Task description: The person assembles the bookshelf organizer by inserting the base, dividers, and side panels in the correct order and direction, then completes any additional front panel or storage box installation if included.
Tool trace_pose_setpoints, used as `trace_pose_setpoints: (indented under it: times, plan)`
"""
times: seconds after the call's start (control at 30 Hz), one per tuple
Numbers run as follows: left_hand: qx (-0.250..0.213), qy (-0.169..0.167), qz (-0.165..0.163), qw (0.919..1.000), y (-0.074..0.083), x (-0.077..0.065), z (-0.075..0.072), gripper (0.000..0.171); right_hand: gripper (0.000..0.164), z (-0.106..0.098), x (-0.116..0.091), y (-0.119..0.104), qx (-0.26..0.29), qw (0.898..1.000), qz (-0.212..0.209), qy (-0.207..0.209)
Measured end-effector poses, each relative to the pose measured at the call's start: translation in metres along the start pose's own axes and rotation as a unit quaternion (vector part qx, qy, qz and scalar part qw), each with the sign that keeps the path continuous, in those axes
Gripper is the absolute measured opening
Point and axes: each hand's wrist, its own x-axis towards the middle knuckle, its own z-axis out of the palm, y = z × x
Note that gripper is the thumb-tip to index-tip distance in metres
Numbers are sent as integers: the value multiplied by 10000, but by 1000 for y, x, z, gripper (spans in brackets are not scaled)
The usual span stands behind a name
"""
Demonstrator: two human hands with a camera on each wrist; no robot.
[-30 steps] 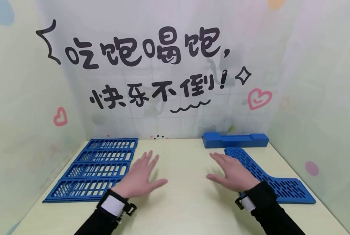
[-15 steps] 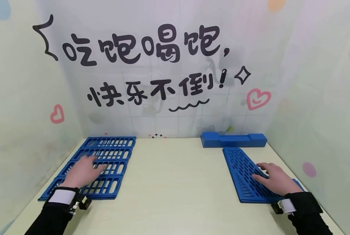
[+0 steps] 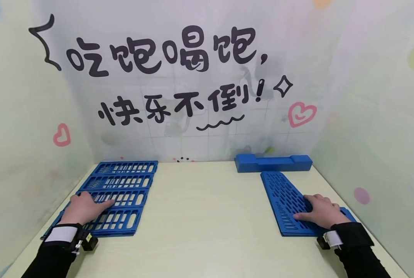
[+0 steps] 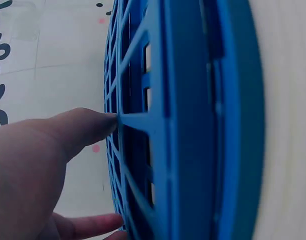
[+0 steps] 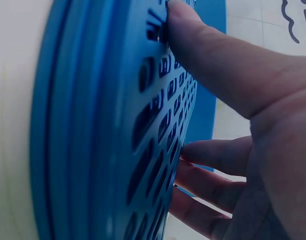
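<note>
In the head view my left hand [image 3: 82,208] rests on the blue slotted panels [image 3: 123,197] at the left, thumb pointing right. The left wrist view shows the thumb and fingertips on the lattice face of a blue panel [image 4: 158,120], whose edge looks layered. At the right, my right hand [image 3: 322,212] lies on a blue angled panel [image 3: 279,200] pierced with slots. Thumb and fingertips touch the slotted face [image 5: 143,165] in the right wrist view; several layered edges show beside it. My palm and wrist hide part of that panel.
A long blue block [image 3: 273,163] with raised ends lies at the back right against the wall. The pale table [image 3: 200,216] runs between the two groups of panels. Printed walls [image 3: 207,77] enclose the back and both sides.
Both hands have moved apart from above the middle of the table, the left to the slotted panels, the right to the angled panel. They now touch them; the panels look unmoved.
</note>
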Motion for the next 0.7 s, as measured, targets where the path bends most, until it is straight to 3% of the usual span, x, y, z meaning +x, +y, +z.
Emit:
trace_pose_setpoints:
  times: [0.17,0.3,0.37,0.53,0.7]
  plan:
    - [57,73,-153,9998,-3,4,3,97,120,1,1,0,1,10000,12,-3]
    - [-64,208,-205,9996,-3,7,3,99,121,4,2,1,13,10000,10,-8]
    - [-118,282,-184,9994,-4,7,4,90,121,5,3,2,20,10000,6,-21]
    - [-362,816,277,9956,2,0,3,66,122,6,4,3,25,10000,-16,7]
    - [-764,1140,471,9894,27,-10,-5,62,120,3,3,4,16,10000,-3,44]
